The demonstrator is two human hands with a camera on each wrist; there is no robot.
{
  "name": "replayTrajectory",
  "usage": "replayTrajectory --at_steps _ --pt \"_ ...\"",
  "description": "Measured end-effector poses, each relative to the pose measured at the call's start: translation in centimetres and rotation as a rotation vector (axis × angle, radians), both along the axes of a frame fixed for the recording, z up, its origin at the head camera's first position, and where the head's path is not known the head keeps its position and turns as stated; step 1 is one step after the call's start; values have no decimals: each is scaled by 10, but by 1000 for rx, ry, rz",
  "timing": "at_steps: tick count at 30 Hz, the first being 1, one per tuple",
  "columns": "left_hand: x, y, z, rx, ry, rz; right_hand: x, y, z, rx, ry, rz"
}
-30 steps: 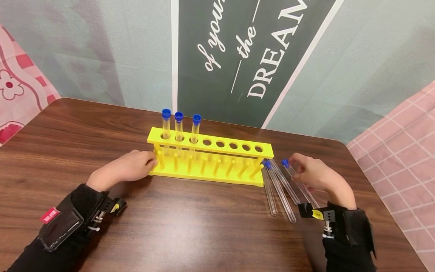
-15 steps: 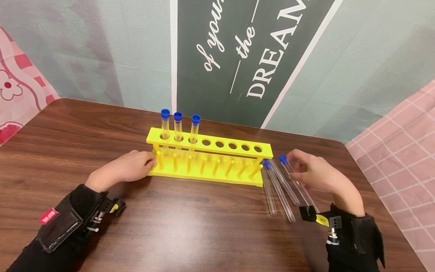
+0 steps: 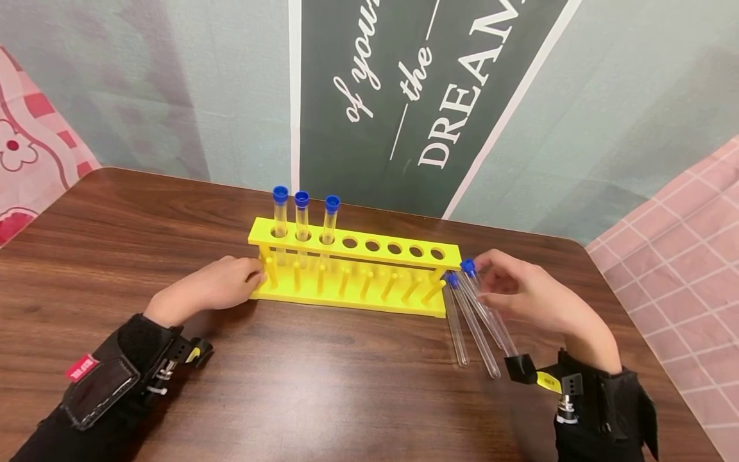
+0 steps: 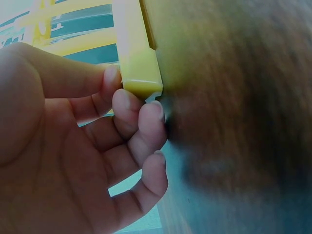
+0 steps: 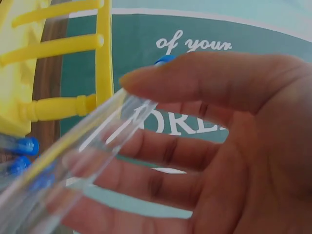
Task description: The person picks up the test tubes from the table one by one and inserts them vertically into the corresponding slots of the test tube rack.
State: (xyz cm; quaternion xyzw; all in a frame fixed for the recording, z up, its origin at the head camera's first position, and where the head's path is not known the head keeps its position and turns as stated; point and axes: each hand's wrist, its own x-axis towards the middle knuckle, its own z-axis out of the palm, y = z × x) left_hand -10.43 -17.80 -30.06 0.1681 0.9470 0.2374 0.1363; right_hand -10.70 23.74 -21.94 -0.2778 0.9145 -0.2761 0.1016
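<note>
A yellow test tube rack stands on the table, with three blue-capped clear test tubes upright in its left holes. My left hand holds the left end of the rack's base; in the left wrist view, thumb and index finger pinch that yellow end. My right hand, beyond the rack's right end, pinches a clear test tube below its blue cap. The tube slants, cap end away from me. It overlaps the loose test tubes lying beside the rack.
The wooden table reaches back to a curtain with a dark printed panel. Pink tiled cloth hangs at the right. Blue caps of loose tubes lie by the rack in the right wrist view.
My right hand has drawn the pinched test tube left, its cap now close to the rack's right end. My left hand has kept its hold on the rack.
</note>
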Motion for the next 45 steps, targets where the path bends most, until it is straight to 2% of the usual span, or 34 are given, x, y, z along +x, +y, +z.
replayTrajectory --at_steps 7,27,37,45 --pt "1 0 0 -5 46 -16 0 -7 0 -149 -93 69" --pt "1 0 1 -14 34 -10 2 -25 -4 -366 -118 167" --pt "0 0 0 -13 31 -15 7 -41 -6 -433 -61 202" --pt "0 0 -1 3 24 -15 11 -52 -10 -464 24 175"
